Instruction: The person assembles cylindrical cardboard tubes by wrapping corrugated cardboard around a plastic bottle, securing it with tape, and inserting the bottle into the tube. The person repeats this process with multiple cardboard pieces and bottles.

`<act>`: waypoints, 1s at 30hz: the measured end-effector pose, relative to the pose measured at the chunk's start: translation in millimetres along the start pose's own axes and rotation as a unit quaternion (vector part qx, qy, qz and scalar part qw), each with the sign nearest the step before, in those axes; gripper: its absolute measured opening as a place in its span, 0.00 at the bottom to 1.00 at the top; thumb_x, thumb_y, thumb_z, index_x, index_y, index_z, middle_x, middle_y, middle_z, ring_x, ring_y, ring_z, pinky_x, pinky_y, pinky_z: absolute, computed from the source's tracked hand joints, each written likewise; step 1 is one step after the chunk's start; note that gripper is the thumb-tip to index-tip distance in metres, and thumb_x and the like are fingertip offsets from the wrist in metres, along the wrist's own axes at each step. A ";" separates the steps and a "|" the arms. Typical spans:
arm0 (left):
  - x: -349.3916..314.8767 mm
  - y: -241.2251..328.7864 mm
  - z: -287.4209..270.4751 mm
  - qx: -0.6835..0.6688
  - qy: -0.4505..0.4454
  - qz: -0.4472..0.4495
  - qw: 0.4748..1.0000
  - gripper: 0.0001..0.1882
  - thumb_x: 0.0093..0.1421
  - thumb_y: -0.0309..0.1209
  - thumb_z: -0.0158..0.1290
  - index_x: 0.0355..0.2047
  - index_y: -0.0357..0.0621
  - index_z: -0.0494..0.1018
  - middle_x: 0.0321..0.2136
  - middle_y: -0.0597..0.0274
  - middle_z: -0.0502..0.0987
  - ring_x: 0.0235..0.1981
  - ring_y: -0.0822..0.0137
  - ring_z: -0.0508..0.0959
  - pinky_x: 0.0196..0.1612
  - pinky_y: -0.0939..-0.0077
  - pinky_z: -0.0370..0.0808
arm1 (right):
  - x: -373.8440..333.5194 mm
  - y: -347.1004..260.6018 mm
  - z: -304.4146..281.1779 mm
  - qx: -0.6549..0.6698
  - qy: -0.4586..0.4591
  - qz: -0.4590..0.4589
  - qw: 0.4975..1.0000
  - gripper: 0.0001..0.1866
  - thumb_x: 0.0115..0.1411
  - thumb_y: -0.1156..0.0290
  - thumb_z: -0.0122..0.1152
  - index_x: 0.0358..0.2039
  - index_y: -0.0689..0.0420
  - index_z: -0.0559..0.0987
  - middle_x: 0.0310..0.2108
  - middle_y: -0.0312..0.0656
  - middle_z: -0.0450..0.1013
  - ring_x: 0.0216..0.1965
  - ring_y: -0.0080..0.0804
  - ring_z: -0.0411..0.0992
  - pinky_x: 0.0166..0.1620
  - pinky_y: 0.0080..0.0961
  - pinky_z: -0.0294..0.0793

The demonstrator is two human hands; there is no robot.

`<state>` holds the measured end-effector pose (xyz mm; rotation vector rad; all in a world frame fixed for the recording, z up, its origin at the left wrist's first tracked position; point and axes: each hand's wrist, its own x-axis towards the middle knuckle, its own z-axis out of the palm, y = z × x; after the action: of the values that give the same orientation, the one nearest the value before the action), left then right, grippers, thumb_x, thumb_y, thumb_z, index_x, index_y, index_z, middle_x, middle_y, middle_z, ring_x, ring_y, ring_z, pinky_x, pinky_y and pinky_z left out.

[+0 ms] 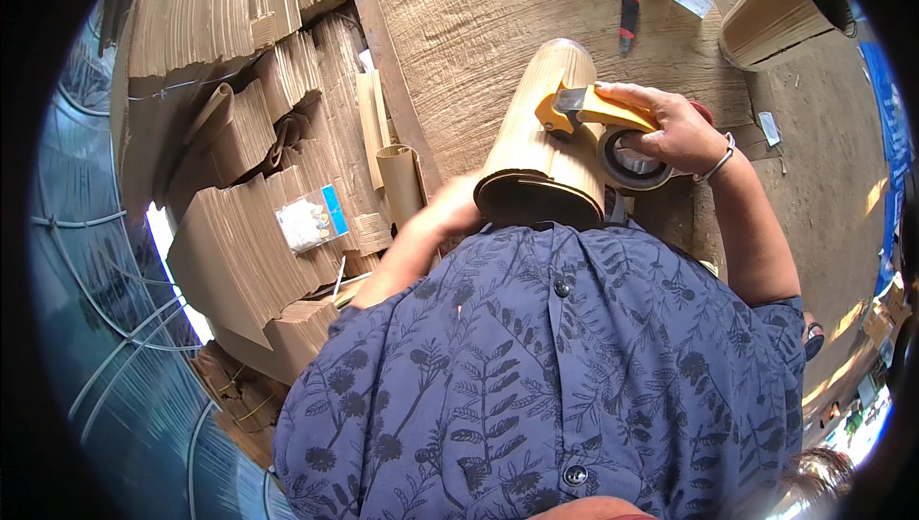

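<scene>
A rolled cardboard tube [522, 132] lies in front of me, its dark open end toward my body. My right hand [675, 127] is closed round the handle of a yellow tape dispenser [627, 116], which carries a roll of tape [634, 166]. The dispenser's head rests against the upper right side of the tube. My left hand [458, 206] is at the tube's near left side; its fingers are hidden by the tube, so their grip does not show.
Stacks of flat cardboard [230, 242] fill the left side, with a small clear packet [314, 220] on top. A black and red utility knife [628, 18] lies on the worktop [459, 3] beyond the tube. Another large cardboard tube [780, 17] stands at the far right.
</scene>
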<state>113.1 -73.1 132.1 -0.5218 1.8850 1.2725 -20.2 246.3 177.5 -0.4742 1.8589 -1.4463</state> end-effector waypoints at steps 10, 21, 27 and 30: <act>-16.9 90.3 1.8 0.374 0.089 0.621 0.684 0.14 0.49 0.29 0.61 0.38 0.50 0.81 0.35 0.69 0.80 0.36 0.64 0.77 0.42 0.70 0.75 | 24.2 -16.0 1.6 -0.246 -0.039 -0.041 0.968 0.32 0.49 0.73 0.66 0.58 0.51 0.75 0.49 0.49 0.76 0.47 0.42 0.76 0.52 0.31 0.73; -16.3 -3.2 11.1 0.155 0.351 0.530 0.756 0.15 0.60 0.33 0.58 0.46 0.40 0.76 0.38 0.54 0.78 0.40 0.58 0.75 0.46 0.68 0.73 | -25.8 60.7 21.2 -0.134 0.046 -0.099 0.985 0.36 0.43 0.82 0.61 0.57 0.49 0.76 0.49 0.47 0.76 0.49 0.41 0.75 0.53 0.29 0.73; -52.7 6.6 -30.1 0.372 0.271 0.304 0.834 0.25 0.65 0.39 0.51 0.60 0.40 0.65 0.44 0.48 0.77 0.42 0.51 0.80 0.44 0.66 0.79 | 85.2 -27.0 30.3 -0.280 -0.084 -0.037 0.956 0.30 0.48 0.72 0.64 0.56 0.48 0.77 0.45 0.49 0.79 0.43 0.41 0.79 0.50 0.32 0.76; -50.8 -10.0 -47.6 0.415 0.242 0.277 0.832 0.27 0.61 0.35 0.52 0.61 0.41 0.67 0.47 0.47 0.78 0.43 0.51 0.81 0.44 0.64 0.80 | 85.5 -39.9 49.4 -0.289 -0.093 -0.051 0.952 0.28 0.50 0.70 0.65 0.55 0.47 0.78 0.45 0.49 0.78 0.43 0.44 0.78 0.49 0.35 0.76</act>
<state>132.9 -124.9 175.4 0.2254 2.9029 0.4990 -47.2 143.5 182.9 -0.9636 2.1088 -0.8561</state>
